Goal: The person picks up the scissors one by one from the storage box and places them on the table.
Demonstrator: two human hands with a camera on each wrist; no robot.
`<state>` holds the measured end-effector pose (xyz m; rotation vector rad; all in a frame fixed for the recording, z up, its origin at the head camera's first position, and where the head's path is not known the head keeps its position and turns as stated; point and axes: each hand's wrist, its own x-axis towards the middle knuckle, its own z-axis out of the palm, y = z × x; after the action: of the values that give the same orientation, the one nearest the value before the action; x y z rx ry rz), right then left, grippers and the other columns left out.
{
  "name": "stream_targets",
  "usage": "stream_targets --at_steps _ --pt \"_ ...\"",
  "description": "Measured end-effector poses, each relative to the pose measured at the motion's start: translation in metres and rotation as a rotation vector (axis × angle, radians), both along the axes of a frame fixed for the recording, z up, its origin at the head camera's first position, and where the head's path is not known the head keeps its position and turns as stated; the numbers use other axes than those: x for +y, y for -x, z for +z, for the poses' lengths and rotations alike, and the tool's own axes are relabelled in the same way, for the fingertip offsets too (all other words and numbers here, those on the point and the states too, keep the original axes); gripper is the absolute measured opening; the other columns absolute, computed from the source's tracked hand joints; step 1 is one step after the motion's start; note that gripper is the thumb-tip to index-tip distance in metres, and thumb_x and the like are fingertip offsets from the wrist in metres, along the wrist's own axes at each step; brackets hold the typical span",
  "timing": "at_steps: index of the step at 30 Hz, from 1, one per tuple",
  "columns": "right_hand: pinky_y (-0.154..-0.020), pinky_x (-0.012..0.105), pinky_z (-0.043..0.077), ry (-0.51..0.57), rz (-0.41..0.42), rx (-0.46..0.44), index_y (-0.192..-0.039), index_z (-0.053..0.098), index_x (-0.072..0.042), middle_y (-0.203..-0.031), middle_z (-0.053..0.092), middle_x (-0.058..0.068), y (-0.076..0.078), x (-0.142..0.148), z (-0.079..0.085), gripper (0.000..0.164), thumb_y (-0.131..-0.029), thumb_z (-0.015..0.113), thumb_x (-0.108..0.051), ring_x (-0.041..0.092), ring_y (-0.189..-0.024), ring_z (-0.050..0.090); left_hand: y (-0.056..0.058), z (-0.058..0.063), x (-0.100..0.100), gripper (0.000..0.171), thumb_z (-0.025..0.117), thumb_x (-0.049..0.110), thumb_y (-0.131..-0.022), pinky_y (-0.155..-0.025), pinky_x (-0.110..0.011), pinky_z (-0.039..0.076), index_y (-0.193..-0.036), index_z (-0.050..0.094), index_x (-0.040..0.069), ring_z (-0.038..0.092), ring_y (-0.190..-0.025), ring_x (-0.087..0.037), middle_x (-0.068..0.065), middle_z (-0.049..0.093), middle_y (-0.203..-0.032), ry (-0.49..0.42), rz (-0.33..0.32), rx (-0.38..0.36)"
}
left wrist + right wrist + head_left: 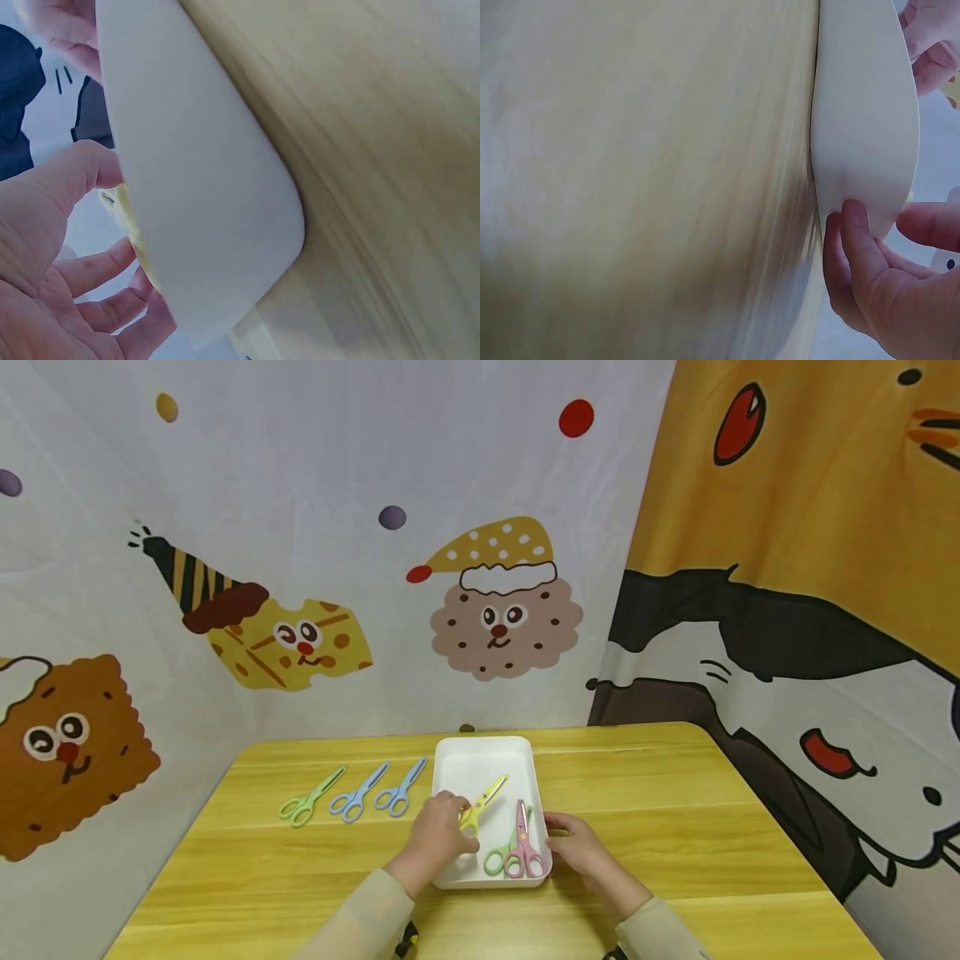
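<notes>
My left hand [441,833] reaches over the left rim of a white tray [480,758] and grips yellow scissors [481,808] by the handles. Their blades point away, up and to the right, over the tray. In the left wrist view a yellow handle [124,206] shows between thumb and fingers, partly hidden by the tray wall. Pink scissors [522,837] lie inside at the near right, across green scissors [513,842]. At the right side my right hand [581,847] holds the tray, fingertips [855,214] against the outer wall.
Left of the tray, green scissors [303,808] and two blue pairs, one [360,795] beside the other [401,789], lie in a row on the wooden table [675,827]. A printed cloth [480,460] hangs behind the table.
</notes>
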<state>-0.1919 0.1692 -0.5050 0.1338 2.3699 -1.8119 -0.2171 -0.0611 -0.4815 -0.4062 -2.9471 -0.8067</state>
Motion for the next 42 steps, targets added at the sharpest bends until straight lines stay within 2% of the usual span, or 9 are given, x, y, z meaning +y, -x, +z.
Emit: stream_targets --at_steps 5,11,19,27,34,42 --pt "-0.081 0.04 0.054 0.014 -0.002 0.002 -0.125 0.05 0.016 -0.119 0.055 0.03 0.0 -0.001 0.0 0.043 -0.082 0.049 0.011 0.03 -0.096 0.061 0.002 0.005 -0.006 0.053 0.083 0.023 -0.054 -0.077 -0.04 0.052 -0.101 0.069 0.004 0.059 -0.091 -0.029 -0.011 0.063 -0.1 0.001 0.025 0.025" --pt "-0.082 0.041 0.054 0.009 0.003 -0.001 -0.125 0.05 0.016 -0.119 0.055 0.03 0.0 0.0 0.001 0.044 -0.082 0.049 0.01 0.03 -0.097 0.06 0.005 0.009 -0.012 0.053 0.082 0.023 -0.057 -0.079 -0.039 0.052 -0.104 0.069 0.004 0.06 -0.092 -0.028 -0.012 0.064 -0.101 -0.021 0.024 0.055" --pt "-0.085 0.041 0.052 -0.012 0.01 0.005 -0.126 0.05 0.015 -0.121 0.055 0.03 0.001 0.001 0.0 0.044 -0.083 0.051 0.009 0.031 -0.102 0.058 0.006 0.012 -0.019 0.054 0.082 0.022 -0.058 -0.076 -0.038 0.054 -0.107 0.068 0.004 0.061 -0.093 -0.029 -0.013 0.064 -0.107 -0.038 0.057 0.021" --pt "-0.083 0.041 0.053 -0.001 0.012 0.001 -0.127 0.049 0.015 -0.121 0.055 0.03 0.0 0.0 0.001 0.045 -0.082 0.051 0.009 0.03 -0.1 0.059 0.007 0.012 -0.028 0.055 0.083 0.021 -0.057 -0.082 -0.04 0.053 -0.106 0.068 0.004 0.06 -0.099 -0.029 -0.013 0.063 -0.112 -0.049 0.09 0.012" --pt "-0.081 0.041 0.054 0.011 0.007 -0.005 -0.127 0.048 0.015 -0.121 0.054 0.03 0.0 0.0 0.001 0.044 -0.083 0.05 0.01 0.03 -0.099 0.059 0.006 0.012 -0.036 0.055 0.083 0.022 -0.057 -0.082 -0.041 0.052 -0.107 0.068 0.004 0.06 -0.098 -0.03 -0.012 0.063 -0.11 -0.024 0.098 0.033" --pt "-0.079 0.041 0.055 0.021 0.007 -0.012 -0.128 0.047 0.015 -0.123 0.053 0.031 0.001 0.001 -0.001 0.045 -0.083 0.05 0.01 0.031 -0.099 0.06 0.005 0.012 -0.044 0.054 0.083 0.022 -0.058 -0.083 -0.042 0.052 -0.106 0.069 0.005 0.059 -0.105 -0.032 -0.013 0.063 -0.115 -0.027 0.12 0.033"
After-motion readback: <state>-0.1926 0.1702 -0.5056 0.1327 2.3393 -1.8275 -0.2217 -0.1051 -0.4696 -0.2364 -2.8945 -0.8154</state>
